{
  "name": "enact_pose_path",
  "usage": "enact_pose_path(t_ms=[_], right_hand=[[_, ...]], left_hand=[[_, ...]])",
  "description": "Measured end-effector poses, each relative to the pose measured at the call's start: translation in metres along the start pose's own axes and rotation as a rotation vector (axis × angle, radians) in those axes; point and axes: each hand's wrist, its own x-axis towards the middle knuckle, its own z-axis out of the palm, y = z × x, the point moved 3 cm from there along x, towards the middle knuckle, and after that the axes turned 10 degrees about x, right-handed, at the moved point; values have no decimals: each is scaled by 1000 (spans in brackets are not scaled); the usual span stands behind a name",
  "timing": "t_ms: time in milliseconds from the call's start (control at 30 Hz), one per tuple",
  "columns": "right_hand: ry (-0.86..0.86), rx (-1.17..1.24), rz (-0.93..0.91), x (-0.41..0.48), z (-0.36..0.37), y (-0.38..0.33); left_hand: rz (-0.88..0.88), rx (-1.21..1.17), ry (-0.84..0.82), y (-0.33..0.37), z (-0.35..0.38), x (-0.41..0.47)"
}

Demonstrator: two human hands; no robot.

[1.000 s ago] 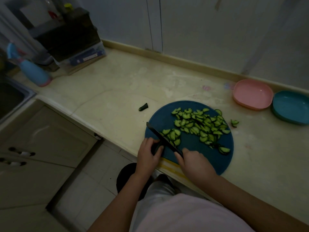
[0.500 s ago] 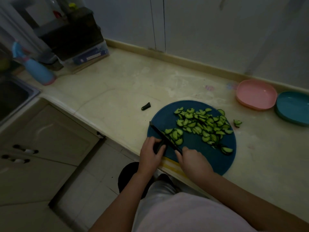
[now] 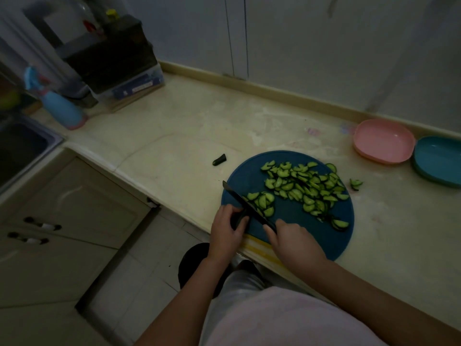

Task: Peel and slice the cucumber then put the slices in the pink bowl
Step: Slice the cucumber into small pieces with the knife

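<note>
A dim kitchen seen from above, looking down at a pale countertop that runs along a white wall. At its far left stand a blue spray bottle and a dark box on a clear container, with a sink at the left edge. A cut-off cucumber end lies alone on the counter, just left of a round blue cutting board.

Pale green half-moon cucumber slices are heaped across the far and right parts of the board. A smaller cluster lies beside the knife, and one stray slice sits just off the board's right rim. The pink bowl stands by the back wall, beyond the board to the right, with nothing between the two. A teal bowl sits just beside it. No slices show in either bowl.

The board's near rim lies at the counter's front edge. Bare counter stretches to the left of it and behind it.

The left hand curls its fingers over a short dark cucumber stub at the board's near left. The right hand grips the handle of a dark knife. Its blade runs diagonally away to the left, right beside the left fingertips, with its edge down at the stub.
</note>
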Motion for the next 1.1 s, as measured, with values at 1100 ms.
enact_pose_path(t_ms=[1100], right_hand=[[-2,29,-4,2,1,2]], left_hand=[[53,13,-18,-2,-7,-1]])
